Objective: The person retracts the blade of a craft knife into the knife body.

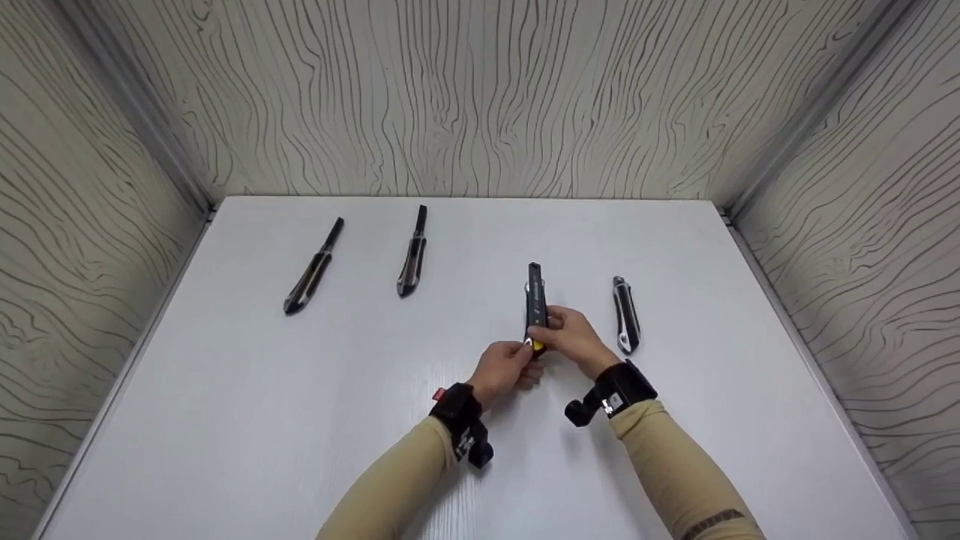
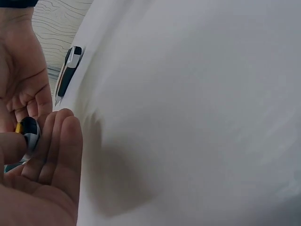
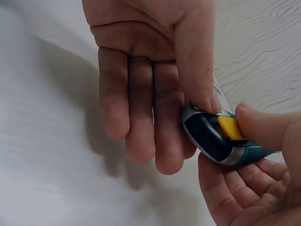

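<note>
Both hands hold one utility knife [image 1: 535,296] above the middle-right of the white table, its narrow end pointing away. My left hand [image 1: 502,369] pinches the near end, thumb pressed there and several fingers stretched out below. My right hand [image 1: 577,341] grips the body from the right, with the thumb on top and fingers beneath. In the right wrist view, the right thumb lies against a yellow part [image 3: 229,128] at the rounded dark end. Fingers cover much of the knife in the left wrist view. Another utility knife [image 1: 627,315] lies just right of the right hand.
Two more utility knives, one far left [image 1: 307,281] and one left of centre [image 1: 412,259], lie on the white table [image 1: 262,420] with dark blade ends extended. Wood-grain panels [image 1: 465,97] enclose the back and both sides. Each wrist carries a black strapped camera.
</note>
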Available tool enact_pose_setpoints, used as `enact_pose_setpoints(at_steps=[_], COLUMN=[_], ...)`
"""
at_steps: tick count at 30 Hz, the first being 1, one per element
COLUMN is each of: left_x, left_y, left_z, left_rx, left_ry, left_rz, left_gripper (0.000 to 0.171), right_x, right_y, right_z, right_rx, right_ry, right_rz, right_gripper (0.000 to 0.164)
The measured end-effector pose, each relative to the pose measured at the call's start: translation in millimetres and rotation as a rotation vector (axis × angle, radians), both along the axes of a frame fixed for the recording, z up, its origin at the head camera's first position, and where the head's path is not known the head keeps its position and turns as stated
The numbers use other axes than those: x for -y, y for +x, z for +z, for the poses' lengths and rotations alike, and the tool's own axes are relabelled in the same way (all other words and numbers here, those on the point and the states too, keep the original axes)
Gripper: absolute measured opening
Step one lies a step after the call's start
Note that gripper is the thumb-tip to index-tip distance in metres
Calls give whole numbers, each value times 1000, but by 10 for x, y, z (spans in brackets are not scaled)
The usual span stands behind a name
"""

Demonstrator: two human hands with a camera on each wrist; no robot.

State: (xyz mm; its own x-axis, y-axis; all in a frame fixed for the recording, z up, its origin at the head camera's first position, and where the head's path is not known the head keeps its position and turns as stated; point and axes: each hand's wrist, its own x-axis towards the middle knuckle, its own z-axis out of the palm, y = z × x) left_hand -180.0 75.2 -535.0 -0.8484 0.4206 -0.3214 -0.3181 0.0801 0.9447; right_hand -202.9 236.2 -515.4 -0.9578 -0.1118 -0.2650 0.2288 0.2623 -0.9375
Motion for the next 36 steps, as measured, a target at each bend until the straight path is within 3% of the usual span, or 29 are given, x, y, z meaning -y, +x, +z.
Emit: enact_pose_setpoints(at_steps=[16, 23, 29, 36], left_x=[-403, -487, -444, -326], left_y=[2, -7, -11, -28], left_z=[-2, 20, 26, 12], left_rx=[-20, -12, -17, -17], left_ry=[-30, -30, -72, -94], left_rz=[-69, -86, -95, -68], left_gripper=[30, 29, 29, 32], right_x=[-419, -588, -693, -721], right_y=[86, 84, 43, -39], right_z=[20, 30, 43, 65], right_rx=[21, 27, 51, 80], right_ry=[43, 87, 226, 452], right_rz=[-76, -109, -110, -97], right_gripper=[52, 51, 49, 59])
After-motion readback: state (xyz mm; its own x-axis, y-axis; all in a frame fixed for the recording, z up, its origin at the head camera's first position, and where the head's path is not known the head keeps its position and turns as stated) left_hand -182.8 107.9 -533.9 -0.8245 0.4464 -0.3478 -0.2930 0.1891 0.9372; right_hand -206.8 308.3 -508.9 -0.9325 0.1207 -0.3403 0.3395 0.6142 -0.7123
